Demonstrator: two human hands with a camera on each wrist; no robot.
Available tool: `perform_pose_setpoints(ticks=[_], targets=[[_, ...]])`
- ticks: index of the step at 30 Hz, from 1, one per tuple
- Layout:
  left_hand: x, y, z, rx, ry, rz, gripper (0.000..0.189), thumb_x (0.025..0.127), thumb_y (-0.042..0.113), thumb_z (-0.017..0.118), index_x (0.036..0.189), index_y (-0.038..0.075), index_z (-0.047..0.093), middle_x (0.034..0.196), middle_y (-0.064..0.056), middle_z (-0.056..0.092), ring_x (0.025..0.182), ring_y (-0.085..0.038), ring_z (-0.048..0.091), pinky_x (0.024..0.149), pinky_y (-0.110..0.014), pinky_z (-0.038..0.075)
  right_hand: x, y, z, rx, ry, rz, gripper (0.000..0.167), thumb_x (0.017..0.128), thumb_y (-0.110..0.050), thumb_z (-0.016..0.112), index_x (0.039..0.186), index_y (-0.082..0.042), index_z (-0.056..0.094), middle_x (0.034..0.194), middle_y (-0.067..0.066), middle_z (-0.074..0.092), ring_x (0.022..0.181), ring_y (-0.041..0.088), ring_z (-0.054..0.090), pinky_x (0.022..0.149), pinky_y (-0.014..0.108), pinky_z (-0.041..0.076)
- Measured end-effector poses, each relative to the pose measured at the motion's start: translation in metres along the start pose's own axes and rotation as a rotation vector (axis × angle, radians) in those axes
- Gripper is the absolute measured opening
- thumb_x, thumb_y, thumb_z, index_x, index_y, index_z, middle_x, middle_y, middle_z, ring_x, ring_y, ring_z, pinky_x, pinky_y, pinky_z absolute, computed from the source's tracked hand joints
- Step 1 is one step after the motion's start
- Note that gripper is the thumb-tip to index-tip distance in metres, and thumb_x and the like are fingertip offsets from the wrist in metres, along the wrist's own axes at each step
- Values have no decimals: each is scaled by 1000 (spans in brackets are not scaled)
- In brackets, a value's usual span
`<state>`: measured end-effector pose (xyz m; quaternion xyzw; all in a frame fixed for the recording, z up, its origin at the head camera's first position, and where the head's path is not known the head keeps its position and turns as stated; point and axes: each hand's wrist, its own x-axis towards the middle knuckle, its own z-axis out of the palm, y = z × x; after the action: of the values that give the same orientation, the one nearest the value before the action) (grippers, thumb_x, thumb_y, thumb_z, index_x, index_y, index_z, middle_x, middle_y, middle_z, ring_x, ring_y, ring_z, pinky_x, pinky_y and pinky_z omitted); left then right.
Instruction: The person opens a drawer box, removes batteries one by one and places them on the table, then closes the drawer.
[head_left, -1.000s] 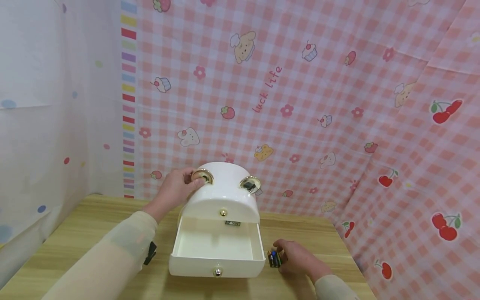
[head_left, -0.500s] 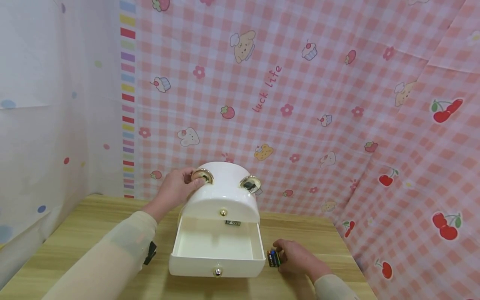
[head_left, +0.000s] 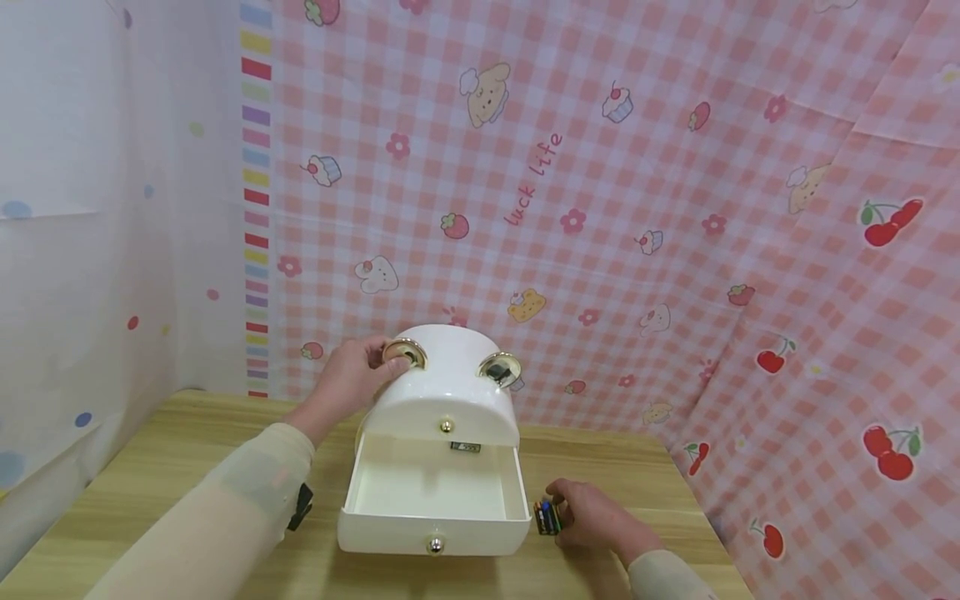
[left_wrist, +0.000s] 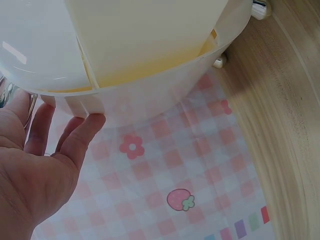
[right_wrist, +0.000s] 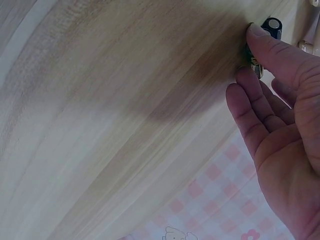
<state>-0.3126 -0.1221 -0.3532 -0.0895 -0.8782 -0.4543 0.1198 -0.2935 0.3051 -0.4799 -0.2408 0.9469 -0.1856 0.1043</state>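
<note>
A glossy white storage box with two gold-rimmed round eyes stands on the table, its lower drawer pulled out. My left hand grips the box by its left gold-rimmed eye, thumb in front. In the left wrist view, its fingertips touch the white shell. On the table right of the drawer, my right hand pinches a small group of batteries. The right wrist view shows the thumb against the batteries, which the hand partly hides. One battery lies at the drawer's back.
The wooden table ends at a pink checked cloth behind the box. More cloth hangs on both sides. A black piece shows by the left sleeve. Gold knobs stick out from the box front.
</note>
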Motion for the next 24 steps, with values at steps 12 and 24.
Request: perform_pose_setpoints(ticks=[12,24], targets=[[-1,0,-1,15,-8,-5,20,104,31,72,102,11,68,88,-6,69,77,-19,57,67,-31,47,-15,-11,-21,29,22,42,65,79,-4,89,137,4,61,129,23,69,97,27,70,81,46,59],[0,-1,0,-8,-4,-10,19,104,30,73,105,11,71,89,-6,69,78,-20,58,67,-31,48,-32,-51,-62,-56,156,-17,35,98,-20,79,128,-6,71,120,10,77,91,11,69,75,27,57]])
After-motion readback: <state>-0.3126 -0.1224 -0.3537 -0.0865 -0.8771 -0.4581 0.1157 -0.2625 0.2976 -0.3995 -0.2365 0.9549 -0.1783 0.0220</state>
